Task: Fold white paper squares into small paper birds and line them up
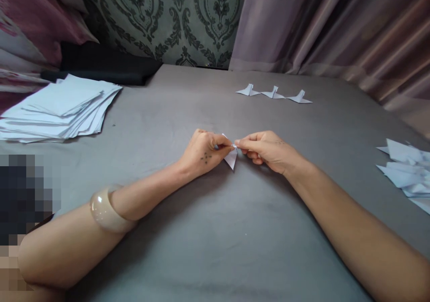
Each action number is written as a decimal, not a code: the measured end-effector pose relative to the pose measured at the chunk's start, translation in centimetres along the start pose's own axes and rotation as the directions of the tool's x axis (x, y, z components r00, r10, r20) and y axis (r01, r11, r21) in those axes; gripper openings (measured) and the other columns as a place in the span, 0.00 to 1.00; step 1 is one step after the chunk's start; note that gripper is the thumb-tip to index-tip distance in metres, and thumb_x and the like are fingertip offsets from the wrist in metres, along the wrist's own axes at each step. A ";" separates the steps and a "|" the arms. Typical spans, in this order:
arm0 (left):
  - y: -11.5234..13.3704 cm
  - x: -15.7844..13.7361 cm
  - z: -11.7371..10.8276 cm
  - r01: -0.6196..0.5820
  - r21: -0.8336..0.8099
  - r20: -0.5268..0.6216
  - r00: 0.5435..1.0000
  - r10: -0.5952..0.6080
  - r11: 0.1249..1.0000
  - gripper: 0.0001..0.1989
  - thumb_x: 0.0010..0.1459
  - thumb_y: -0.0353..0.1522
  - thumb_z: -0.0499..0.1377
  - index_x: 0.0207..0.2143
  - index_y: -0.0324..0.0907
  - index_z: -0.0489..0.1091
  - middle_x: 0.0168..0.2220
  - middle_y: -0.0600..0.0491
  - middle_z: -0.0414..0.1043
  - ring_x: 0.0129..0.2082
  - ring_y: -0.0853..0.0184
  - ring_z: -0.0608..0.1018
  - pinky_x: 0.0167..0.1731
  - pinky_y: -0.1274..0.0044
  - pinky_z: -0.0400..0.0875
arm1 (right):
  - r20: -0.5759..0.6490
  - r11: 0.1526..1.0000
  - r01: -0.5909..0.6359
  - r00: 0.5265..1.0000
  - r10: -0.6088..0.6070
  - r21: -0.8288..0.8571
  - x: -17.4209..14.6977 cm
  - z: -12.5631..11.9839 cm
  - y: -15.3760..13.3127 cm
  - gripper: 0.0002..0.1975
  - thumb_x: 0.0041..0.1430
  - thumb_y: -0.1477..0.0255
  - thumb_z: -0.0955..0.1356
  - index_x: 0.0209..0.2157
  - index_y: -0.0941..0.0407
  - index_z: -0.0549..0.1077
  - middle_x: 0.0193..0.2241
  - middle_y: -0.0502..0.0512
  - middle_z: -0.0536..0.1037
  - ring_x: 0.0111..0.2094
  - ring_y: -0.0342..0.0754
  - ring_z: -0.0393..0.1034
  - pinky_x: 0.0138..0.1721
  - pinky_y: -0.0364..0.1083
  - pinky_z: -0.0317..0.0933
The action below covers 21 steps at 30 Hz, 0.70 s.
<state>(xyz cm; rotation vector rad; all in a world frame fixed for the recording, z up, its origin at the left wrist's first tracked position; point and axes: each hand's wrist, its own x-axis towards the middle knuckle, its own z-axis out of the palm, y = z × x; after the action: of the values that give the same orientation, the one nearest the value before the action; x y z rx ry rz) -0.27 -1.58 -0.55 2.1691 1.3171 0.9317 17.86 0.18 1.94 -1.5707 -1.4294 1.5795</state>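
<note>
"Head view: what is in work, and how is it gripped?"

"A folded paper piece (231,161), between the hands. Left hand (208,152) and right hand (267,152) nearly meet, each pinching it between thumb and fingers; the finer creases are hidden."

"How much appears done?"

"Three small folded figures (274,93), in a row beyond the right hand, look finished; the held one, judged by its handling, does not yet."

"And what is left?"

"Probably the held piece, then perhaps the pile of folded papers (408,173) to the right of the right hand, which look part-folded. A stack of flat sheets (53,102) lies beyond and left of the left hand; its role cannot be told."

"Containers?"

"None is seen; the papers rest directly on the grey surface (201,248) around the hands."
</note>
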 end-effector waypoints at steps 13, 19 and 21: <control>0.2 0.1 -0.4 0.208 -0.143 -0.156 0.961 -0.229 0.968 0.08 0.56 0.32 0.60 0.28 0.41 0.78 0.29 0.54 0.80 0.30 0.67 0.78 0.32 0.78 0.67 | -0.104 0.983 0.085 0.992 -0.069 0.161 0.9 -1.0 1.4 0.14 0.48 0.63 0.74 0.23 0.59 0.71 0.20 0.47 0.67 0.19 0.35 0.54 0.16 0.38 0.47; -0.2 0.3 -0.3 0.303 -0.166 -0.170 0.929 -0.330 0.938 0.09 0.56 0.34 0.59 0.27 0.40 0.77 0.27 0.53 0.77 0.28 0.68 0.75 0.30 0.78 0.65 | -0.079 0.987 0.145 0.987 -0.139 0.076 0.6 -0.6 1.5 0.13 0.52 0.63 0.73 0.26 0.59 0.73 0.21 0.47 0.68 0.18 0.35 0.55 0.18 0.39 0.49; -0.3 0.3 -0.3 0.318 -0.132 -0.158 0.928 -0.337 0.939 0.09 0.56 0.35 0.60 0.28 0.40 0.76 0.27 0.53 0.76 0.27 0.69 0.74 0.30 0.78 0.65 | -0.072 0.986 0.158 0.986 -0.153 0.059 0.6 -0.6 1.6 0.13 0.53 0.62 0.72 0.27 0.59 0.72 0.21 0.47 0.68 0.18 0.35 0.55 0.18 0.39 0.49</control>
<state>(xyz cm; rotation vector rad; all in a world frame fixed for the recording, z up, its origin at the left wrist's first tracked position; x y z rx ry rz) -0.55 -1.11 -0.49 1.7460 1.6161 1.0480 18.80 0.39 0.45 -1.4255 -1.4140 1.4535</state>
